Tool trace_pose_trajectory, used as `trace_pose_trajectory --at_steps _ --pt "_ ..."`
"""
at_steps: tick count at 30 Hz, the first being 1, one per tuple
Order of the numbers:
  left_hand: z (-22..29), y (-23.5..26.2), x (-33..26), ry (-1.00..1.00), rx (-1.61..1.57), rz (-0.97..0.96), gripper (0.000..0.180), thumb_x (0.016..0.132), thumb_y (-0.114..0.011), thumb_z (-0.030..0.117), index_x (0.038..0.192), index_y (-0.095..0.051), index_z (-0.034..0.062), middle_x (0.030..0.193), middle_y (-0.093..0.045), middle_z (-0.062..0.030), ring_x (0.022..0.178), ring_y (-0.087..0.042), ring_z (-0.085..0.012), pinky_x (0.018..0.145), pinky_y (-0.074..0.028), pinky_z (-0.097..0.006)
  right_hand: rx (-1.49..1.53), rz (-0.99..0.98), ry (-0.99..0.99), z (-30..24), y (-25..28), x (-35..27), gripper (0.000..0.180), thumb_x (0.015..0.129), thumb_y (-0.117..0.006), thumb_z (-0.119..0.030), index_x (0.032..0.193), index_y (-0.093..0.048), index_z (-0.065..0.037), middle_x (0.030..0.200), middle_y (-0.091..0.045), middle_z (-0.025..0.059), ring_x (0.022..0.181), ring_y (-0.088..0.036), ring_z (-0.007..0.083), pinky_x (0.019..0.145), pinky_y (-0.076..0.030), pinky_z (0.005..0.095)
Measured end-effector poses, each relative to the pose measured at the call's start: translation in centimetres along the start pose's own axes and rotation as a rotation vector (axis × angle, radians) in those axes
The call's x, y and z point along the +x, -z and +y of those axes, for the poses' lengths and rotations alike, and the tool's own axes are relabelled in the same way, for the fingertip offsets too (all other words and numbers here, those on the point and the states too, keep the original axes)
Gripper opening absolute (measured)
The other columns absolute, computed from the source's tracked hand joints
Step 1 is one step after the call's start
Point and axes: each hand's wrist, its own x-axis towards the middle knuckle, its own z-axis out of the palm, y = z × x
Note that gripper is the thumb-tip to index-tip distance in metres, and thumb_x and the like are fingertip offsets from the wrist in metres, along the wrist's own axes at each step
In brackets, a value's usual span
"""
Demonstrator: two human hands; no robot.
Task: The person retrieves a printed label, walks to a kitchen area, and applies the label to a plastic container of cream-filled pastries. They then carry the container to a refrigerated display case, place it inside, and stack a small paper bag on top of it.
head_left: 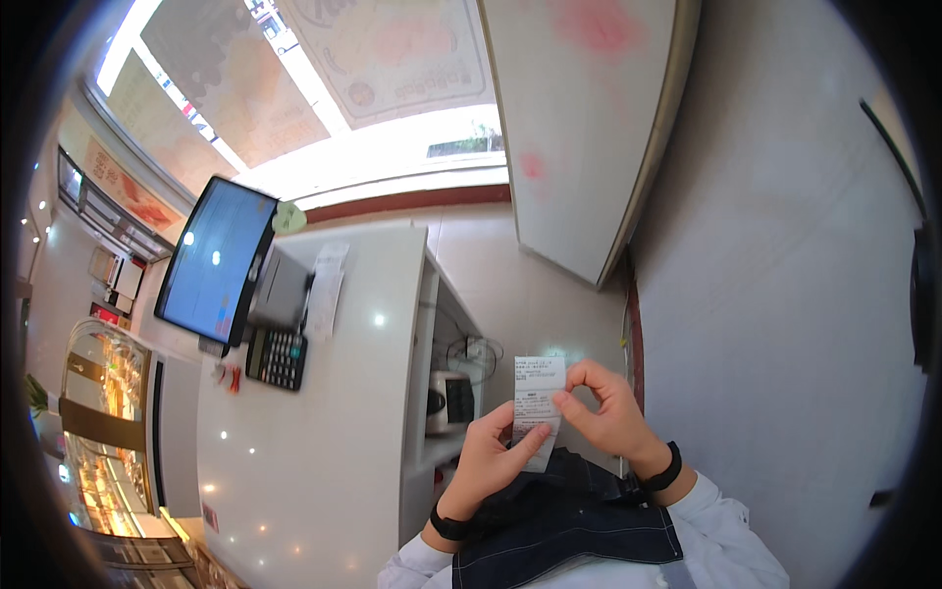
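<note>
A white printed paper receipt (pixel 539 393) is held upright in front of my dark apron (pixel 574 525). My left hand (pixel 494 454) grips its lower part, the thumb lying across the print and the fingers behind. On the other side, my right hand (pixel 605 407) pinches the receipt's right edge between thumb and forefinger. Both wrists carry black bands. The paper's lower end is partly covered by my left thumb.
A white counter (pixel 358 412) stands on my left, bearing a monitor (pixel 216 260), a black calculator (pixel 276 357) and a paper slip (pixel 327 285). Its open side shelf holds cables and a device (pixel 449 401). A white panel (pixel 589 128) stands ahead; a grey wall (pixel 775 294) runs along my right.
</note>
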Motion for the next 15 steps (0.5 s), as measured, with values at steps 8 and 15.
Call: trace_pose_trajectory --at_steps 8,15 --pt "5.8 5.3 15.5 0.058 -0.238 -0.039 0.027 0.089 -0.068 0.007 0.113 -0.060 -0.0028 0.099 -0.067 -0.0041 0.086 -0.062 -0.0079 0.078 -0.050 -0.023 0.381 -0.071 -0.183 1.6 2.8 17.3 0.011 0.094 -0.060 -0.012 0.095 -0.060 -0.001 0.092 -0.062 0.0000 0.088 -0.055 0.0070 0.084 -0.045 0.0257" --pt "7.5 10.9 28.5 0.175 -0.146 0.058 0.030 0.089 -0.069 0.008 0.115 -0.060 -0.0004 0.098 -0.067 -0.0040 0.087 -0.063 -0.0087 0.077 -0.051 -0.024 0.372 -0.200 -0.162 7.2 3.8 34.2 0.010 0.093 -0.060 -0.011 0.090 -0.060 -0.002 0.091 -0.064 0.0012 0.088 -0.057 0.0075 0.081 -0.046 0.0264"
